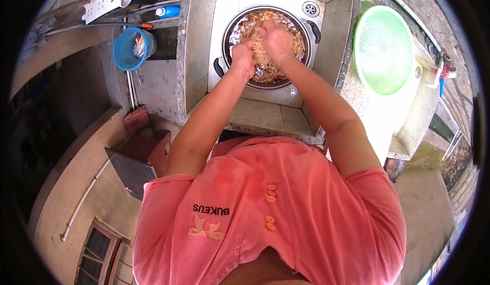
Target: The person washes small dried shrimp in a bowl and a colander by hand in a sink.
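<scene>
A wide round metal pot with two black handles stands on the floor of the tiled sink. Wet, light-brown shredded pieces fill it, lying in dark, shiny liquid; what exactly they are I cannot tell. My left hand is curled over the near-left part of the pot, gripping one side of a clump of the shreds. On the clump's other side my right hand bends its fingers around it, slightly blurred. The fingertips of both hands are partly hidden among the shreds.
A drain strainer shows beyond the pot's right handle. To the right, a green mesh basket rests on the white counter. On the left are a blue bucket holding scraps, a blue bottle and a hose.
</scene>
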Demonstrator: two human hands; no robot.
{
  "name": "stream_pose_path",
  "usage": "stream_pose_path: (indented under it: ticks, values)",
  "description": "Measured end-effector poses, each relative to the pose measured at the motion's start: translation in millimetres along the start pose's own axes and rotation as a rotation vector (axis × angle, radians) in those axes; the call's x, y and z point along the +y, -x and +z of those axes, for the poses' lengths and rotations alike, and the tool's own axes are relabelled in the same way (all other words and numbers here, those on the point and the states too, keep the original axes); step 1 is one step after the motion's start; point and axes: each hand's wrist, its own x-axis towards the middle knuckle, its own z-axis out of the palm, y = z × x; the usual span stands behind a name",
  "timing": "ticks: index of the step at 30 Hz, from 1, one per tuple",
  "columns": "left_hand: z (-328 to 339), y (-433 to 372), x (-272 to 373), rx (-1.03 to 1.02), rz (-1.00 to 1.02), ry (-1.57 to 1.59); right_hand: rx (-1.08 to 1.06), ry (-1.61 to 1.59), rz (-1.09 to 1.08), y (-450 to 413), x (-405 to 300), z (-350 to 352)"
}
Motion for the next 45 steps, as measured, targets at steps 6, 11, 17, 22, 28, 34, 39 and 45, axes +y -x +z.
stream_pose_path:
  ticks: [6,11,17,22,28,34,39,45]
  values:
    - [-1,9,2,0.095,0.479,-0.923,-0.146,0.464,-0.319,-25,-3,-19]
    - [5,-5,2,0.245,0.515,-1.286,-0.329,0.547,-0.439,-36,7,-6]
    - [-20,-44,-22,0.168,0.443,-1.173,-0.514,0.580,-0.188,-24,28,-12]
    - [-24,-40,-33,-0.033,-0.029,-0.302,-0.596,-0.140,0.427,2,33,-23]
    - [-9,-12,-24,-0.039,-0.192,0.191,-0.225,-0.864,0.602,40,2,25]
    - [-13,-11,1,-0.481,-0.356,0.500,0.033,-0.442,0.055,63,-61,-23]
    - [-37,-40,-24,-0.663,-0.321,0.531,0.140,-0.248,-0.095,57,-74,-23]
    - [14,8,-19,0.174,-0.240,0.176,-0.139,-0.042,0.264,-7,-34,-8]
